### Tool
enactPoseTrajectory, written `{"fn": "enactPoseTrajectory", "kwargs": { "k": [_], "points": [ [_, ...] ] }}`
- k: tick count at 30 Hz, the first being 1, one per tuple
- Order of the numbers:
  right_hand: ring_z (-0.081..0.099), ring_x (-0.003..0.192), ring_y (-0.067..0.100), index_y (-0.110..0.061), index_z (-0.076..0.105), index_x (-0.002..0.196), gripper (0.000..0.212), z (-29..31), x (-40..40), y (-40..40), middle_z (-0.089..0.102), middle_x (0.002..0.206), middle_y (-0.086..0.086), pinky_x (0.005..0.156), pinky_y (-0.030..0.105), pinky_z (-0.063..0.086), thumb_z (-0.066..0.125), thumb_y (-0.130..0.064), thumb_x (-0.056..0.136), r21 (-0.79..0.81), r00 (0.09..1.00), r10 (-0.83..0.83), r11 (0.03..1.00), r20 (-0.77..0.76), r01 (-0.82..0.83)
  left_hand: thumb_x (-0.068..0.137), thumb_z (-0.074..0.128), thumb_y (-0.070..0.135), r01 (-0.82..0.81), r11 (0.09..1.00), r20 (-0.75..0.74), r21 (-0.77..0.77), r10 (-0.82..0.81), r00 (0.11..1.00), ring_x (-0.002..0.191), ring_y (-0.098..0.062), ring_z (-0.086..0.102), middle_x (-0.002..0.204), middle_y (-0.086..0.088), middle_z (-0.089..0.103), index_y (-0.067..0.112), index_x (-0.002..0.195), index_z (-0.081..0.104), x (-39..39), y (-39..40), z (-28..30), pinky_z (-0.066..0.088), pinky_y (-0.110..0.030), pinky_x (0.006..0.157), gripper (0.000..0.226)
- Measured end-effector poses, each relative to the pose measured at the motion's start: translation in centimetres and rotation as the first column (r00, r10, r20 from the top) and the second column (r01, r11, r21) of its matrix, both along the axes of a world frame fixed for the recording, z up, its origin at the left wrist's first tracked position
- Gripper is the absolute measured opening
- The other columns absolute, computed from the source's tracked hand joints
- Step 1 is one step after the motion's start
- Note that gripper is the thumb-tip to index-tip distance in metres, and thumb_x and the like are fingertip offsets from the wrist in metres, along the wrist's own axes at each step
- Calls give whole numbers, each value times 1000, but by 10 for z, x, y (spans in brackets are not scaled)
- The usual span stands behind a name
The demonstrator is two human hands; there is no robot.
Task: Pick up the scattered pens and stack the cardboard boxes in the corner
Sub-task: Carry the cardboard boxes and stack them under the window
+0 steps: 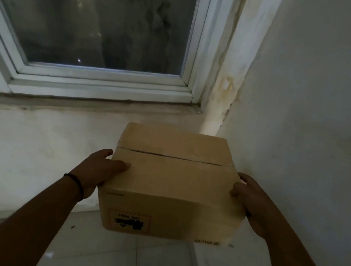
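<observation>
Hands clamp one cardboard box [172, 185] from either side: the left hand [98, 171] has its thumb laid over the top flap and its fingers down the left face, while the right hand [251, 203] wraps the right edge, thumb on top. The box hangs above the tiled floor [125, 261], close to the corner [218, 121] where the wall [324, 111] meets the one under the window [96, 15].

To do this step well, the person would likely keep the box level, carry it forward until its far and right faces sit near both walls, then lower it flat before letting go. The top flaps meet at an unsealed seam, so pressing on the lid is best avoided.

Fingers beneath or behind the box are hidden, as is the floor right in the corner, so whether another box waits there cannot be told. No pens show. The label on the near face reads upside down and is partly blurred.
</observation>
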State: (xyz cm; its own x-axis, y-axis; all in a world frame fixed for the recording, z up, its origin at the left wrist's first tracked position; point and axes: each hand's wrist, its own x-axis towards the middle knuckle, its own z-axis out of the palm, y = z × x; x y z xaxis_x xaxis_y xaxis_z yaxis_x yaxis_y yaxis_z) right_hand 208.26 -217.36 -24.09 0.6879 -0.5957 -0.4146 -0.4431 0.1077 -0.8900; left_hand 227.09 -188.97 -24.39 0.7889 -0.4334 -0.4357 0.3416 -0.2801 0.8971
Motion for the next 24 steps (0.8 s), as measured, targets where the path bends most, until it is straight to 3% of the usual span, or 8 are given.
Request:
{"fn": "enactPoseTrajectory", "kwargs": {
  "k": [3,6,10,12,17,20,24],
  "points": [
    [57,104,28,-21,45,135,48,-25,24,-10,57,119,5,91,47,50,47,-8,88,25,998,26,999,-64,-25,85,64,14,23,999,-52,31,-21,998,97,-33,64,117,-15,64,8,125,55,19,-14,-25,54,-44,77,42],
    [59,99,21,-19,44,138,48,-53,39,-20,57,117,3,78,37,53,55,-16,91,60,994,14,998,-112,-7,84,66,22,-13,998,-76,68,18,997,96,-30,64,112,-9,65,13,121,57,32,-29,-49,53,-44,78,39],
    [60,87,13,-17,46,134,50,-88,53,-37,58,99,-8,63,26,49,65,-18,87,97,987,34,995,-159,-18,87,63,25,-44,985,-49,166,53,997,91,-25,62,107,-8,63,12,123,58,39,-48,-81,51,-40,79,38],
    [61,88,14,-17,46,133,49,-106,61,-48,58,99,-8,65,28,51,65,-17,87,105,979,56,994,-194,-36,88,62,23,-62,977,-42,204,72,997,91,-26,62,108,-10,64,10,123,59,42,-58,-99,50,-41,83,38],
    [60,104,27,-20,48,130,47,-161,82,-75,59,120,3,92,48,51,66,-21,86,79,953,69,996,-294,-48,86,65,22,-116,951,-73,287,142,987,97,-30,62,107,-10,65,10,122,61,47,-83,-144,50,-45,91,39],
    [60,102,25,-22,50,128,44,-196,90,-80,59,119,2,88,43,52,60,-22,86,52,938,60,998,-341,-45,86,65,20,-140,938,-90,318,177,980,93,-28,61,104,-9,65,11,120,63,49,-94,-176,50,-41,85,36],
    [61,98,22,-25,54,128,44,-252,90,-82,61,117,-1,82,38,52,55,-18,84,63,919,26,998,-393,-1,87,62,25,-121,916,-107,383,174,979,98,-29,59,115,-10,64,15,125,59,52,-101,-228,48,-42,89,39]
  ]
}}
